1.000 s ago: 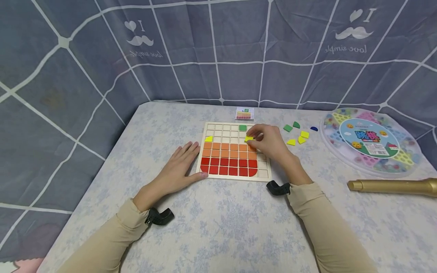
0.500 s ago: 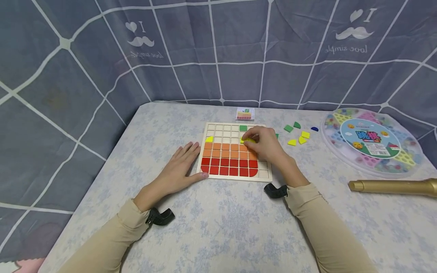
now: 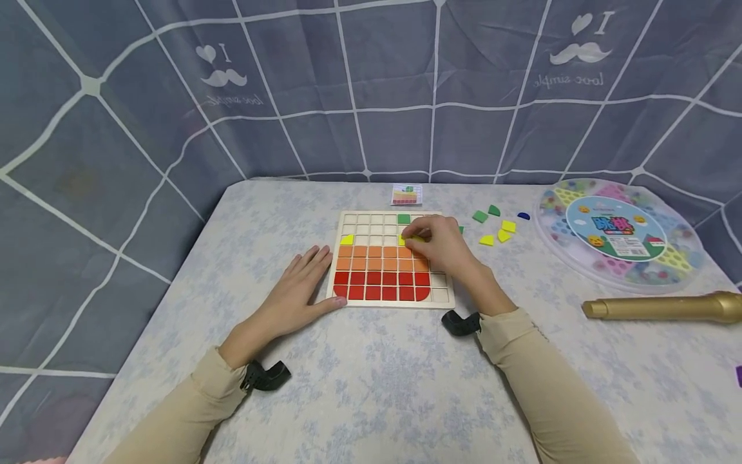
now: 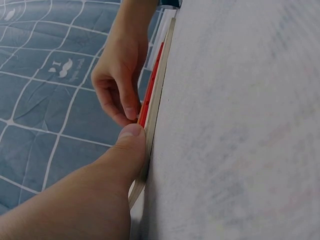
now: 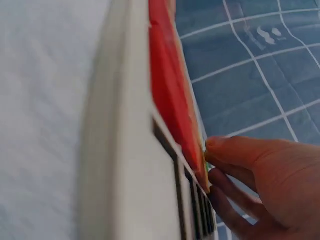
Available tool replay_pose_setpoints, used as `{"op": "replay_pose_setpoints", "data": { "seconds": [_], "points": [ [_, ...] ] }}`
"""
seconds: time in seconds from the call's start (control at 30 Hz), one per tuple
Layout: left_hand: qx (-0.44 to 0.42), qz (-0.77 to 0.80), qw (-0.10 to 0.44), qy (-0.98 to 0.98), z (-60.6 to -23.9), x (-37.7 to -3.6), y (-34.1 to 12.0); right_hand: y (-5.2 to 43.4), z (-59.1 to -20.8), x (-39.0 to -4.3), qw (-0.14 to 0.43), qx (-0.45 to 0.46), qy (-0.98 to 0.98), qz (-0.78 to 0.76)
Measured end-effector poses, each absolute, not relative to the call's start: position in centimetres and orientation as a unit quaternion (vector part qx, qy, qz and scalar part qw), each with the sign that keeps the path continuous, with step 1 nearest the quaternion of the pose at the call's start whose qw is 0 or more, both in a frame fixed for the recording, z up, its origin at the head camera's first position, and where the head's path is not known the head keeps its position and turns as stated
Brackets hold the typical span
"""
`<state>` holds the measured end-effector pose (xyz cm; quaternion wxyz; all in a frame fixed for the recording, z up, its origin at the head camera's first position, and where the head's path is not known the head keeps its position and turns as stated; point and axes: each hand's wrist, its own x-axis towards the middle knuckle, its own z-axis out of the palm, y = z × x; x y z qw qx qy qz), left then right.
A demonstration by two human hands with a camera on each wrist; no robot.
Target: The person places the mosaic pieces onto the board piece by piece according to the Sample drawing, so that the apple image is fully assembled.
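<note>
A square wooden grid board (image 3: 449, 300) lies on the table, with rows of red tiles (image 3: 373, 293) at the front and orange tiles (image 3: 373, 264) behind them. Behind the orange, one yellow tile (image 3: 346, 240) sits at the left; a green tile (image 3: 404, 219) is in the back row. My right hand (image 3: 449, 248) pinches a yellow tile (image 3: 402, 240) low over the board, partly hidden by the fingers. My left hand (image 3: 292, 296) lies spread flat beside the board's left edge, its thumb (image 4: 131, 131) on the front left corner.
Loose yellow pieces (image 3: 508, 226), green pieces (image 3: 480, 216) and a dark blue piece (image 3: 523, 216) lie right of the board. A small pattern card (image 3: 407, 194) is behind it. Farther right are a round clear game box (image 3: 620, 235) and a gold stick-like object (image 3: 655, 307).
My right hand has shifted slightly left over the board with the yellow tile, uncovering a green piece at its right. The left hand stays at the board's edge; the head view has shifted a little.
</note>
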<state>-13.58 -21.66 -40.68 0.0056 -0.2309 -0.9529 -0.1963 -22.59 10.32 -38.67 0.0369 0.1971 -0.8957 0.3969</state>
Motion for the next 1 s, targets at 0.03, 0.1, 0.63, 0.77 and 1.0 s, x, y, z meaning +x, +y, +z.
{"op": "replay_pose_setpoints", "data": {
  "seconds": [0.03,0.1,0.63,0.77,1.0],
  "points": [
    [-0.231,-0.196,0.006,-0.953,-40.7,-13.5,-21.7,10.5,-38.5,-22.6,0.036,0.193,-0.895,0.401],
    [-0.231,-0.194,0.008,-0.953,-40.8,-13.5,-21.8,11.0,-38.2,-22.8,0.040,0.184,-0.894,0.408],
    [-0.236,-0.196,0.012,-0.952,-40.8,-13.5,-21.8,17.7,-36.7,-22.8,0.159,-0.076,-0.919,0.351],
    [-0.232,-0.198,0.009,-0.952,-40.6,-13.4,-21.7,18.2,-37.2,-22.7,0.166,-0.103,-0.924,0.328],
    [-0.232,-0.196,0.010,-0.953,-40.6,-13.4,-21.7,18.6,-38.0,-22.9,0.139,-0.111,-0.935,0.308]
  ]
}}
